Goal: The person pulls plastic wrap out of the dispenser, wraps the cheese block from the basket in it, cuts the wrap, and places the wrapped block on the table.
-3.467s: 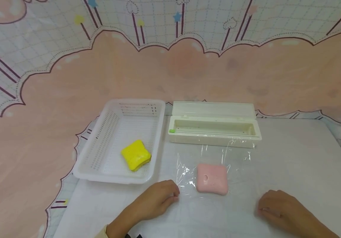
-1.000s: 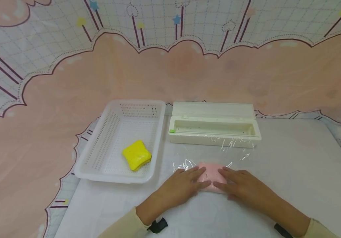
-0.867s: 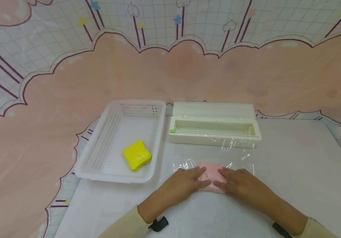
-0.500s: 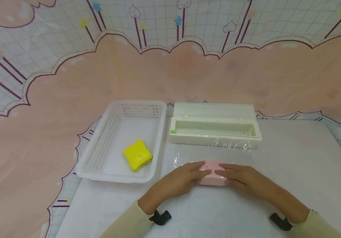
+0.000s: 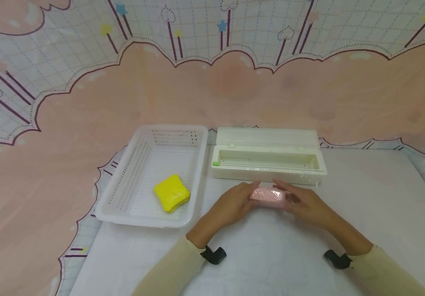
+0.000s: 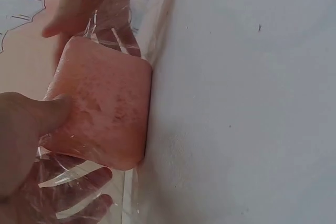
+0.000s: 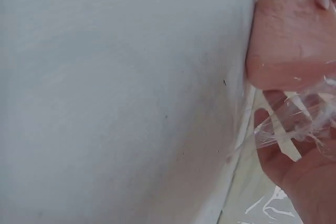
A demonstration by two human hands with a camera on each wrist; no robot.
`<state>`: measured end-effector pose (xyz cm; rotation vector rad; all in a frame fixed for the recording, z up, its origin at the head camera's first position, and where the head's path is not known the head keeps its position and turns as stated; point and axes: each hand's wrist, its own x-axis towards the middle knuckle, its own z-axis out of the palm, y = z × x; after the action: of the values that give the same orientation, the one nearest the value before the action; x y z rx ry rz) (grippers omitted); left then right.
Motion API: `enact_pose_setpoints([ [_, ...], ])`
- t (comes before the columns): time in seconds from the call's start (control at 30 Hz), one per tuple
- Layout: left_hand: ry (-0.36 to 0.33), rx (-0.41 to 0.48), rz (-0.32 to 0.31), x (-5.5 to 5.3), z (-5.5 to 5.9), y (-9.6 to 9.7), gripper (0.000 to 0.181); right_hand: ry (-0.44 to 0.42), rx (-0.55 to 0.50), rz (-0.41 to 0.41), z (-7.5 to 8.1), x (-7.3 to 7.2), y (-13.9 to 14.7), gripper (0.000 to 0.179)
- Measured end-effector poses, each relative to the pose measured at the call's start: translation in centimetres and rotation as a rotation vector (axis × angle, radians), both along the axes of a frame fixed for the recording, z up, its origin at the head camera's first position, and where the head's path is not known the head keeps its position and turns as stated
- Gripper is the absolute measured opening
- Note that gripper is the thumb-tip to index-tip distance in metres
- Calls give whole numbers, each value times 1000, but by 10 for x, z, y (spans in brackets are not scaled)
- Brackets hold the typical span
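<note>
A square, pillow-like pink block (image 5: pixel 268 196) stands tipped up on its edge just in front of the long box, with clear cling film (image 7: pixel 302 116) round it. My left hand (image 5: pixel 232 205) holds its left side; in the left wrist view the thumb (image 6: pixel 55 114) presses on the broad face and the fingers spread behind the film. At the other side is my right hand (image 5: pixel 308 205), its fingers (image 7: pixel 268 153) stretched out behind the loose film and its thumb off the block. The block's far face is hidden in the head view.
Behind the hands stands an off-white cling film box (image 5: pixel 268 176) with its lid (image 5: pixel 265 136) raised. To the left, a white perforated basket (image 5: pixel 106 211) holds a yellow square block (image 5: pixel 171 193). A white cloth (image 5: pixel 271 263) covers the table.
Both hands came in from the sides onto the pink block, which lay flat on the spread film. They have tipped it up and moved it away toward the box, with film round it.
</note>
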<state>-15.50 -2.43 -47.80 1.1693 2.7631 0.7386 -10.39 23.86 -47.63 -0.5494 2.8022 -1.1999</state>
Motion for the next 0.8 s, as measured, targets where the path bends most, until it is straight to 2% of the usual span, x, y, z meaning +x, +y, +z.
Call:
enact_pose_setpoints([
  [0.1, -4, 25, 45, -5, 0, 5, 52, -18, -47, -35, -2, -5, -3, 63],
  [0.27, 31, 88, 96, -9, -1, 10, 37, -3, -32, -89, -9, -14, -4, 48],
  [0.4, 8, 146, 138, -12, -4, 13, 40, -18, -34, -139, -12, -20, -4, 48],
  [0.57, -32, 197, 187, -15, -8, 18, 42, -35, -20, -197, -9, -22, -8, 48],
  [0.67, 30, 203, 231, -16, -8, 21, 37, -5, 26, -253, -3, -20, -13, 48],
  [0.8, 227, 127, 299, -15, -7, 24, 25, 148, 152, -331, 5, -16, -22, 46],
])
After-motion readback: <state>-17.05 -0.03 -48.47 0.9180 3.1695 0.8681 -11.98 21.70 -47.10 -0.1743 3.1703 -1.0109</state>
